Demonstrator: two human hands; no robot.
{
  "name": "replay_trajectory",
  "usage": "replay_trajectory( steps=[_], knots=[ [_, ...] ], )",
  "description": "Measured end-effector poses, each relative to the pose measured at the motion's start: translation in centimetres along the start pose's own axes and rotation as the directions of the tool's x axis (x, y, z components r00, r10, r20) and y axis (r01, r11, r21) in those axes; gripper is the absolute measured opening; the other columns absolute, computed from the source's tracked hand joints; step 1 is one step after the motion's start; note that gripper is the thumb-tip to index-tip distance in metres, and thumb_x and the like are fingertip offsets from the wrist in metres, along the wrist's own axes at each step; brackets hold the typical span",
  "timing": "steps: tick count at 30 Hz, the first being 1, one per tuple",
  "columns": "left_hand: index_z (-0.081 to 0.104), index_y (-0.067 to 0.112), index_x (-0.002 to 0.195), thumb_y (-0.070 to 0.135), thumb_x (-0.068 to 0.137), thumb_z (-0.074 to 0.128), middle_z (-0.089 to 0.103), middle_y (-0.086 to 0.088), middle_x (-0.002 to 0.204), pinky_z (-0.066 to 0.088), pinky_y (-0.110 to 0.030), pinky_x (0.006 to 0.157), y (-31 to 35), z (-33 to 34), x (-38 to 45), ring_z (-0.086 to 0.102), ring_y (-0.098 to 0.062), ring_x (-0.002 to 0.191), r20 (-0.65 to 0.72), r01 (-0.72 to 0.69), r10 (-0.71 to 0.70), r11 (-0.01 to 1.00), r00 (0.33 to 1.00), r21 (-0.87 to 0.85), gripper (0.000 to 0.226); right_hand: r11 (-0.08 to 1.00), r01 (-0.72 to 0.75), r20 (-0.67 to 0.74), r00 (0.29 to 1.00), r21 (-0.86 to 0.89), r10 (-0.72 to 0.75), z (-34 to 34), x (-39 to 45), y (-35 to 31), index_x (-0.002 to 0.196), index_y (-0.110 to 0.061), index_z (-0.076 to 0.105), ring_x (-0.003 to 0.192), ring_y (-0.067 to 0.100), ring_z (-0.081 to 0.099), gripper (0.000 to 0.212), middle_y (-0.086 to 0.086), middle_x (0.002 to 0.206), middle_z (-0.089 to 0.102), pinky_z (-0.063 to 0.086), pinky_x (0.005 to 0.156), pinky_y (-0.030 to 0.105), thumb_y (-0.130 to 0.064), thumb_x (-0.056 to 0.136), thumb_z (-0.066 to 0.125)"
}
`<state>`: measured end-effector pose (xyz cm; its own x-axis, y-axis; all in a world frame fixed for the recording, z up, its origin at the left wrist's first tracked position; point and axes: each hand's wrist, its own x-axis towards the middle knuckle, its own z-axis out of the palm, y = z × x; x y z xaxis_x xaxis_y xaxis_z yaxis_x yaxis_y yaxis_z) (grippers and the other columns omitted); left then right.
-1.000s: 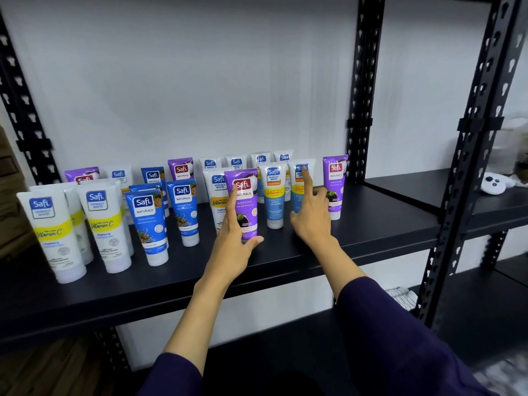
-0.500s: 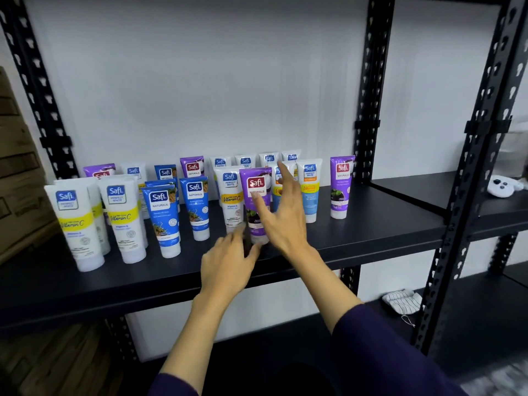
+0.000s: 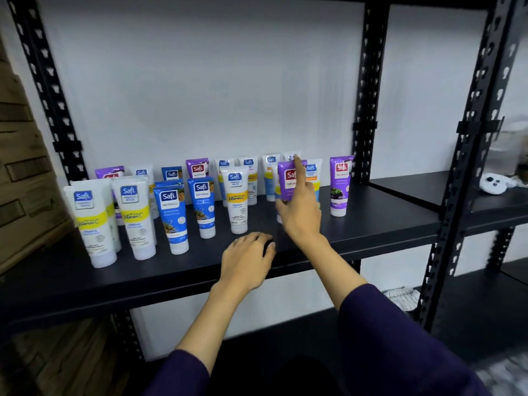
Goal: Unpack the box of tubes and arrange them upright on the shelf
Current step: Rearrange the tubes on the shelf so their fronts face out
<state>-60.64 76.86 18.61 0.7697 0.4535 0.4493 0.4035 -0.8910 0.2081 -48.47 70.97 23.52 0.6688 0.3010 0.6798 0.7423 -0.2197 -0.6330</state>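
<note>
Several Safi tubes stand upright, cap down, in rows on the black shelf (image 3: 380, 221): white ones with yellow bands (image 3: 94, 221), blue ones (image 3: 173, 218) and purple ones (image 3: 340, 184). My right hand (image 3: 300, 215) grips a purple tube (image 3: 287, 178) near the right end of the group; the thumb is on its left side and the index finger lies up its front. The tube's lower part is hidden behind the hand. My left hand (image 3: 247, 261) rests palm down on the shelf's front part, holding nothing, fingers loosely curled.
Black perforated uprights (image 3: 368, 90) frame the shelf. A white controller (image 3: 494, 182) lies on the neighbouring shelf to the right. Stacked cardboard boxes (image 3: 23, 172) stand at the left. A striped cloth (image 3: 403, 298) lies on the lower shelf.
My right hand has taken hold of the purple tube and moved it to the right, away from the white tube. My left hand let go of it and dropped to the shelf front.
</note>
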Motion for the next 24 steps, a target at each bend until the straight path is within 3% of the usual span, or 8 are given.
replay_trajectory(
  steps=[3,7,12,17,21,24],
  knots=[
    [0.050,0.028,0.135,0.040,0.101,0.032,0.049,0.007,0.140,0.038,-0.034,0.094,3.2,1.3,2.4,0.046,-0.018,0.125,0.103,-0.051,0.057,0.997,0.993,-0.058,0.040,1.000,-0.014,-0.091,0.996,0.002,0.014,-4.0,1.9,3.1,0.149,-0.042,0.005,0.096,0.029,0.060,0.095,0.013,0.124,0.048,0.054,0.078,0.045,-0.013,0.085,0.069],
    [0.052,0.026,0.131,0.038,0.100,0.035,0.050,0.001,0.137,0.037,-0.036,0.097,7.1,3.3,5.5,0.047,-0.024,0.122,0.176,-0.090,0.109,0.990,0.978,-0.111,0.038,0.996,-0.078,-0.076,0.994,-0.049,0.074,-8.1,3.3,8.2,0.150,-0.040,0.007,0.107,0.026,0.057,0.095,0.014,0.125,0.046,0.054,0.085,0.046,-0.011,0.085,0.070],
    [0.054,0.026,0.125,0.039,0.097,0.037,0.052,-0.001,0.131,0.036,-0.040,0.097,9.3,5.1,8.0,0.048,-0.024,0.115,0.158,-0.049,0.063,0.994,0.985,-0.095,0.036,0.996,-0.086,-0.062,0.994,0.015,0.087,-10.0,4.4,12.6,0.151,-0.036,0.013,0.105,0.014,0.051,0.089,0.009,0.127,0.042,0.049,0.087,0.033,-0.008,0.086,0.068],
    [0.054,0.027,0.125,0.042,0.097,0.037,0.050,0.000,0.131,0.034,-0.040,0.099,9.5,5.8,8.8,0.046,-0.022,0.115,0.131,-0.022,0.033,0.996,0.991,-0.082,0.035,0.993,-0.109,-0.042,0.993,0.034,0.110,-9.0,6.2,15.3,0.151,-0.030,0.014,0.111,0.012,0.044,0.084,0.012,0.134,0.039,0.049,0.095,0.039,-0.008,0.088,0.065],
    [0.053,0.028,0.123,0.042,0.097,0.037,0.049,0.001,0.130,0.034,-0.040,0.098,9.5,6.1,8.9,0.046,-0.021,0.115,0.117,-0.020,0.029,0.997,0.993,-0.074,0.034,0.991,-0.128,0.005,0.992,0.042,0.128,-8.1,7.1,16.8,0.151,-0.033,0.010,0.119,0.022,0.049,0.087,0.012,0.135,0.041,0.048,0.095,0.042,-0.008,0.089,0.065],
    [0.052,0.028,0.125,0.042,0.097,0.036,0.049,0.001,0.131,0.034,-0.040,0.099,9.5,6.2,9.0,0.046,-0.020,0.116,0.117,-0.015,0.024,0.997,0.993,-0.071,0.034,0.991,-0.132,0.061,0.989,-0.013,0.132,-7.7,7.7,17.6,0.150,-0.038,0.001,0.113,0.024,0.055,0.095,0.014,0.134,0.045,0.051,0.093,0.047,-0.009,0.088,0.066]
  ],
)
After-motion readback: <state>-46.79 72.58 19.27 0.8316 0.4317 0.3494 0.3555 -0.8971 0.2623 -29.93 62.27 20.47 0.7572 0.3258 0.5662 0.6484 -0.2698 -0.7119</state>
